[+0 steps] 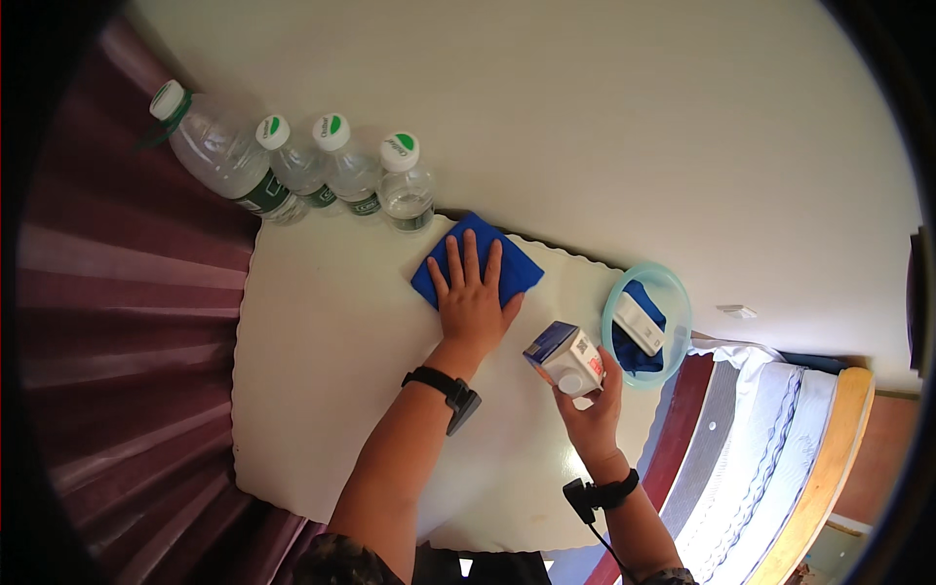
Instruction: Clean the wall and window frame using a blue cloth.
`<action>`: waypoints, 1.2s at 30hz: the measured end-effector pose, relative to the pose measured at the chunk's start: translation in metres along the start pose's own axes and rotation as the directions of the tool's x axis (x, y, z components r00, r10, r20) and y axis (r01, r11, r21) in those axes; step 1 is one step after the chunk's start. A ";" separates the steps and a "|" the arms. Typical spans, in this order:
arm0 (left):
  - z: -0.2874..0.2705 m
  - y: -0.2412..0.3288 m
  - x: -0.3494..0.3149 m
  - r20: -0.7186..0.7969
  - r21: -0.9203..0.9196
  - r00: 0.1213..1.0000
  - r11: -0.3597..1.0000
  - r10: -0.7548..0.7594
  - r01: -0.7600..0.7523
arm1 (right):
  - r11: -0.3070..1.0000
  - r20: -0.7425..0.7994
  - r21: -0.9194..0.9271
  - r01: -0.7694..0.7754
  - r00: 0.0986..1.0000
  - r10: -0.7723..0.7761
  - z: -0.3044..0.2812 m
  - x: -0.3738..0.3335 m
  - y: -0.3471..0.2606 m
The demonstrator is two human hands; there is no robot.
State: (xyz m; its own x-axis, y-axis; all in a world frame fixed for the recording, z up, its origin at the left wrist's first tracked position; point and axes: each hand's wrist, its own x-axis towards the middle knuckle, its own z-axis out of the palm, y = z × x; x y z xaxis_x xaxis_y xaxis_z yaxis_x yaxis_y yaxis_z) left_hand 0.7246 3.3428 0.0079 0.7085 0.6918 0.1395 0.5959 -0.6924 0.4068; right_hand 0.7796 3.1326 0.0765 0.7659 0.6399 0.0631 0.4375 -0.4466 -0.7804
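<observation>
My left hand (473,307) lies flat with its fingers spread on a folded blue cloth (517,268) at the far edge of the white table. To the right, my right hand (595,419) is closed around a small white and blue carton (565,356) with a round white cap. The carton is tilted, its capped end facing me. Just beyond it stands a pale aqua plastic bowl (681,310), which holds a white oblong device (639,325) on top of dark blue cloth (639,292).
A large clear bottle (219,146) and several smaller bottles (405,180) with white caps line the table's far left. The table (322,370) has a wavy edge. A maroon curtain (146,341) hangs left; a bed (770,429) stands right. The wall (634,127) rises behind.
</observation>
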 end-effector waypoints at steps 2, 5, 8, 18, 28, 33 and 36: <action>0.004 0.005 0.009 -0.015 0.043 0.999 0.998 -0.043 0.044 | 1.000 0.037 0.004 0.007 0.999 -0.008 -0.001 -0.003 0.003; 0.004 0.012 0.015 -0.010 0.064 0.994 0.992 -0.112 0.113 | 1.000 0.047 0.017 -0.025 0.999 0.024 0.003 0.002 0.006; 0.007 0.013 0.015 -0.033 0.063 0.987 0.985 -0.158 0.160 | 0.999 0.085 -0.017 0.050 0.995 -0.049 0.006 0.015 0.011; -0.007 -0.013 0.001 0.021 0.106 0.987 0.982 -0.160 0.157 | 0.981 0.175 -0.104 0.162 0.974 -0.142 0.009 0.077 0.005; -0.009 -0.008 0.001 0.033 0.107 0.990 0.985 -0.137 0.133 | 0.975 0.081 -0.170 0.142 0.988 -0.130 0.012 0.104 0.002; -0.007 -0.010 0.001 0.041 0.129 0.989 0.983 -0.140 0.134 | 0.979 0.057 0.136 -0.151 0.988 0.145 -0.012 0.052 -0.002; -0.009 -0.009 0.001 0.053 0.145 0.988 0.980 -0.144 0.135 | 0.739 0.313 0.348 -0.576 0.815 0.488 -0.036 0.013 0.013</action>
State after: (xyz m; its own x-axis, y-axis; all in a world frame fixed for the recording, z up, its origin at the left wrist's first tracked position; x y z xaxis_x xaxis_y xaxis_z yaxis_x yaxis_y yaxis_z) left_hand 0.7168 3.3518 0.0125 0.6347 0.7721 0.0314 0.7342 -0.6153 0.2870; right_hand 0.8119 3.1123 0.0898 0.6903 0.4994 -0.5236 -0.2818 -0.4811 -0.8302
